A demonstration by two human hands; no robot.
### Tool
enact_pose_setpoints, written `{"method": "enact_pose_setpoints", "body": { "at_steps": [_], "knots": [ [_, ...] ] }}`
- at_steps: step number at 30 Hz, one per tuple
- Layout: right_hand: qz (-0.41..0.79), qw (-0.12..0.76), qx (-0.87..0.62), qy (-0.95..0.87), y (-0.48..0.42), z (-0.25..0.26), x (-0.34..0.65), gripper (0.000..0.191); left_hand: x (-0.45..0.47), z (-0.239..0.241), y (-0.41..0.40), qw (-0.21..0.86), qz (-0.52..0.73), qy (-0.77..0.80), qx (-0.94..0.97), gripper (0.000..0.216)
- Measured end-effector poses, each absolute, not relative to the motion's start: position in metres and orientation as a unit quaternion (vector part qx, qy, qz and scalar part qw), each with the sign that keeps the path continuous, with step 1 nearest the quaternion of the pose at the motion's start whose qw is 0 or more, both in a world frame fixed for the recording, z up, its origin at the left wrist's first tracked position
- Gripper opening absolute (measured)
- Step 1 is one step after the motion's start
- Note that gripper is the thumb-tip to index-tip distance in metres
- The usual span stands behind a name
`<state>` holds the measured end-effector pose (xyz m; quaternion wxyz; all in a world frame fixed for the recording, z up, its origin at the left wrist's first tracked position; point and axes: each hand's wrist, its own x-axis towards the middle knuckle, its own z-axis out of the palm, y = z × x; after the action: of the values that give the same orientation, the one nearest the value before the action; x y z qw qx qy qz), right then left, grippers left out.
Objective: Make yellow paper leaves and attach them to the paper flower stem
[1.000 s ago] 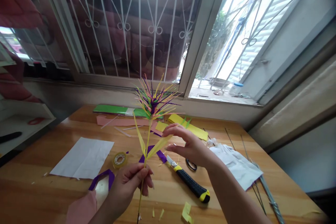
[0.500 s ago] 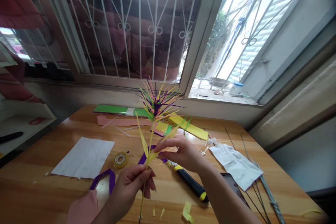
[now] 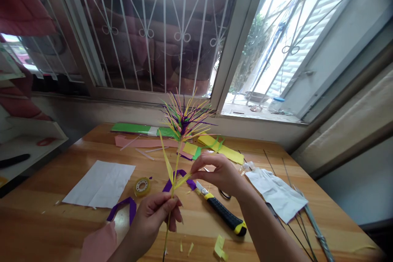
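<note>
A paper flower [image 3: 184,123] with thin purple, yellow, pink and green petals stands upright in front of me on a yellow-wrapped stem [image 3: 177,161]. My left hand [image 3: 156,217] is closed round that stem, just below where two yellow paper leaves join it. The left leaf [image 3: 166,157] points up freely. Between the thumb and fingertips of my right hand [image 3: 216,172] is the right leaf [image 3: 183,180], drawn out to the side; its far end is hidden by the fingers. Below the right hand lies a black and yellow utility knife [image 3: 224,213], its blade out.
On the wooden table are a tape roll [image 3: 142,187], a white sheet [image 3: 100,184], purple strips [image 3: 132,211], pink paper [image 3: 100,243] and yellow scraps [image 3: 219,247]. Folded green paper [image 3: 130,128] and yellow paper [image 3: 230,151] lie behind. Wires [image 3: 307,229] and white cloth-like paper [image 3: 276,192] are on the right.
My right hand has moved slightly right and away from the stem, its fingers sliding out along the right leaf, which now lies lower. My left hand keeps its hold on the stem.
</note>
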<state>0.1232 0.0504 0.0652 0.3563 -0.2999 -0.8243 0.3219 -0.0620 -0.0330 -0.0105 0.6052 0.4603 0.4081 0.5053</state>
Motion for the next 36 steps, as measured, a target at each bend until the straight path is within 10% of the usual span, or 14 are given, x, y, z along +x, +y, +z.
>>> {"method": "enact_pose_setpoints", "body": {
  "at_steps": [36],
  "knots": [
    [0.375, 0.486, -0.347, -0.709, 0.058, 0.063, 0.161, 0.008, -0.06, -0.02, -0.035, 0.633, 0.514, 0.374, 0.442, 0.024]
  ]
}}
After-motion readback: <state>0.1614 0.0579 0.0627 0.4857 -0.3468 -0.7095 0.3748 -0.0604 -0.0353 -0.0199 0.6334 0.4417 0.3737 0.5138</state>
